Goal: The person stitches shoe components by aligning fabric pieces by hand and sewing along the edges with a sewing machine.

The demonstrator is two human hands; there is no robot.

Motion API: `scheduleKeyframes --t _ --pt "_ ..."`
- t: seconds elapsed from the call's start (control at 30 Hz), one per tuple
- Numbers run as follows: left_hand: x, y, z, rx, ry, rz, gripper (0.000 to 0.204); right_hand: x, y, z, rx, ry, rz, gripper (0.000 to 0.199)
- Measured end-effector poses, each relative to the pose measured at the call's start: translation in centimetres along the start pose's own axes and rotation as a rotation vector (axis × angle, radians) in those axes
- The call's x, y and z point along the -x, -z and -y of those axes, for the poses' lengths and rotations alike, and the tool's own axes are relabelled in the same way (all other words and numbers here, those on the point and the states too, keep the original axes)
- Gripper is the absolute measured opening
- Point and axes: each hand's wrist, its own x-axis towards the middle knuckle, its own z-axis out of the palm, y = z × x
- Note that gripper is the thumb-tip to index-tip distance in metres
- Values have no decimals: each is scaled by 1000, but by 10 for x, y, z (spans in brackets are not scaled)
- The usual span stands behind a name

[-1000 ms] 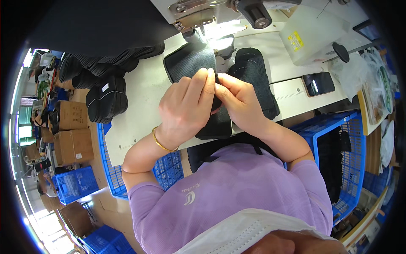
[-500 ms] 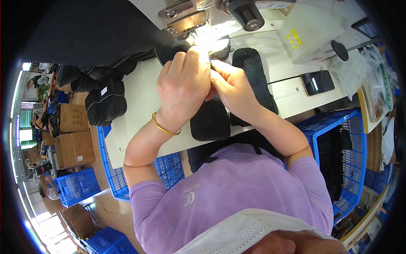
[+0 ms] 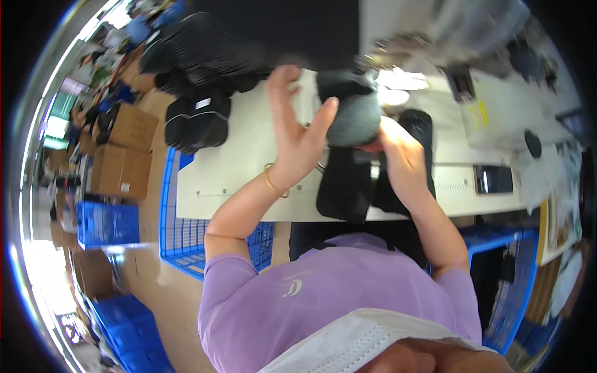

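My right hand [image 3: 401, 158] grips the lower right edge of a dark grey rounded fabric piece [image 3: 352, 118], lifted in front of the sewing machine [image 3: 429, 43]. My left hand [image 3: 298, 127] is open on the other side, thumb and fingers spread; its thumb tip overlaps the piece's left edge, and whether it touches cannot be made out. Below the piece, a flat black padded piece [image 3: 344, 186] lies on the white table [image 3: 249, 168]. Another long black padded piece [image 3: 420, 124] lies partly behind my right hand.
Tied black pieces [image 3: 198, 124] and taller black stacks [image 3: 193, 50] stand at the table's left. A phone [image 3: 493, 179] lies at the right. Blue crates [image 3: 180, 230] flank the table below its edge. Cardboard boxes [image 3: 121, 168] stand farther left.
Both hands have come away from the lit needle area. The left has let go and spread its fingers, while the right now holds up the grey fabric piece. The view has shifted.
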Motion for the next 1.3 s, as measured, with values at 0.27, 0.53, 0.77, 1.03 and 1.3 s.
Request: scheduleKeyframes --t 0.27,0.53,0.77,1.03,1.3 --pt "-68 -21 34 586 647 121 33 57 43 -9 1171 150 -119 76" --pt "-3 -8 58 -421 171 422 67 70 55 -49 1039 85 -143 80" --pt "100 23 -7 -326 385 578 80 70 52 -52 967 165 -196 77" --pt "87 16 -31 -243 362 554 53 73 70 -59 994 405 -316 49" --pt "36 15 -57 829 1065 238 24 24 31 5 487 354 -32 18"
